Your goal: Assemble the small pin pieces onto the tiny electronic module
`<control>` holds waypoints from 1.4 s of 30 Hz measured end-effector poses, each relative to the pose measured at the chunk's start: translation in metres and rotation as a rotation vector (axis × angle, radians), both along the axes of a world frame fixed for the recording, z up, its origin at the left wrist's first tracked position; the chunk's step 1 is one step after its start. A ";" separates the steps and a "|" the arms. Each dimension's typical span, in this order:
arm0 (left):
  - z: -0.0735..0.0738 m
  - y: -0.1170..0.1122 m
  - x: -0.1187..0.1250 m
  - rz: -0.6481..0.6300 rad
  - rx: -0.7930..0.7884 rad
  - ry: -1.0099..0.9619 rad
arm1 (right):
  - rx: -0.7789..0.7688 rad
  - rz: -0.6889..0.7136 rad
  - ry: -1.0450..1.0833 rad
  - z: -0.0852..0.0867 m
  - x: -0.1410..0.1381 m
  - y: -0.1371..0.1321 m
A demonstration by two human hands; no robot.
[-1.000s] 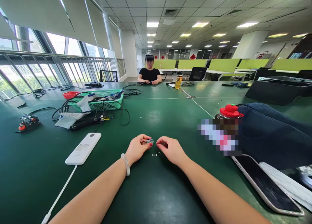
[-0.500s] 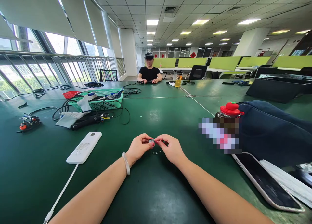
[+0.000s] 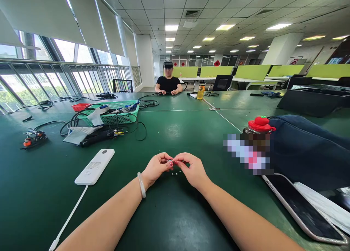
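Note:
My left hand (image 3: 158, 168), with a pale bangle (image 3: 141, 184) at the wrist, pinches a small silvery piece (image 3: 170, 161) between thumb and fingers. Most of that piece is covered by the fingertips, and its kind is too small to tell. My right hand (image 3: 192, 169) meets it from the other side, thumb and forefinger closed at the piece's edge; whether it grips the same piece or another I cannot make out. Just below the fingers, a tiny white-edged rectangular part (image 3: 174, 173) lies on the green table (image 3: 175, 211), with a small pale sliver beside it.
A white power bank (image 3: 95, 167) with a cable lies left. Beyond it are a green basket (image 3: 131, 116), gloves and black cables. On the right are a phone (image 3: 303, 207), a red-lidded bottle (image 3: 261, 124) and a dark blue bag (image 3: 306, 149). A person (image 3: 168, 84) sits opposite.
Both hands stay together over the same spot, the right fingertips now slightly further over the silvery piece, which shows less. The whole view has shifted slightly downward.

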State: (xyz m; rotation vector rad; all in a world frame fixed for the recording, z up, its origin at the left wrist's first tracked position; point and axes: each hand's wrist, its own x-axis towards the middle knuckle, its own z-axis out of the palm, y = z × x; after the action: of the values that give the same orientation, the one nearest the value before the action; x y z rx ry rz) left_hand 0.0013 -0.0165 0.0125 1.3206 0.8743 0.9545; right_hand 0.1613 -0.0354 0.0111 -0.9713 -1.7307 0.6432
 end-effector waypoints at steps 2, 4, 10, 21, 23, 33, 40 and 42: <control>-0.001 0.001 -0.001 -0.011 0.004 -0.010 | -0.002 0.007 0.006 0.000 0.000 0.000; -0.002 0.001 -0.002 -0.017 0.010 -0.021 | -0.007 0.014 0.015 0.000 0.001 0.001; -0.003 0.001 -0.003 -0.027 0.003 -0.061 | -0.029 0.012 0.038 0.000 0.001 0.000; -0.002 0.000 -0.003 -0.049 -0.065 -0.158 | 0.041 0.006 0.043 0.002 -0.001 -0.002; -0.001 -0.001 -0.003 -0.055 -0.076 -0.183 | 0.054 0.006 0.042 0.002 -0.001 -0.003; -0.003 0.002 -0.003 -0.006 -0.056 -0.118 | 0.155 -0.134 -0.287 0.005 0.007 -0.002; -0.006 0.008 -0.003 0.170 -0.089 -0.002 | -0.202 -0.063 -0.688 0.005 0.022 0.008; -0.006 0.009 -0.003 0.184 -0.091 0.006 | -0.240 0.010 -0.725 0.003 0.020 0.007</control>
State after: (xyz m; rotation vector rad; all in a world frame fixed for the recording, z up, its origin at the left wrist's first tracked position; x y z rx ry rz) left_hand -0.0021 -0.0078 0.0060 1.1810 1.0459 1.0407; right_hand 0.1815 -0.0279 0.0143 -1.4901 -2.3190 0.5444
